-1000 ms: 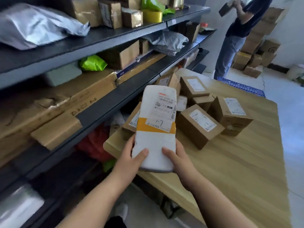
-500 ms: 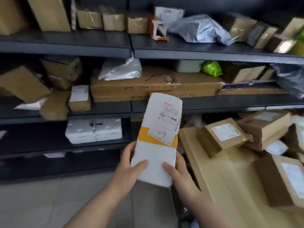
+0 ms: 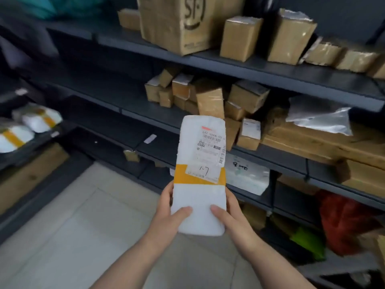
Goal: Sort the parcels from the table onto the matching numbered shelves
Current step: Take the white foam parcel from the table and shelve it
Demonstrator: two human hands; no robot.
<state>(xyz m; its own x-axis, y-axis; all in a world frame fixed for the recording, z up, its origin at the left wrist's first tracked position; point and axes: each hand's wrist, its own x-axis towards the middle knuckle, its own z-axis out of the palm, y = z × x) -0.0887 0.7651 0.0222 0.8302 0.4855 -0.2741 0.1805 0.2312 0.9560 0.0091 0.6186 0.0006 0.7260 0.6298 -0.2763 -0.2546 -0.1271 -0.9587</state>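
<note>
Both the left grip (image 3: 169, 215) and right grip (image 3: 231, 218) clasp the white parcel (image 3: 200, 195) upright.

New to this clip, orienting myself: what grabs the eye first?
A white parcel with a yellow band stands out at centre, gripped low by the left hand and right hand. Behind it, dark shelves hold brown boxes, a big SF box at top; a red bag lies lower right.
</note>
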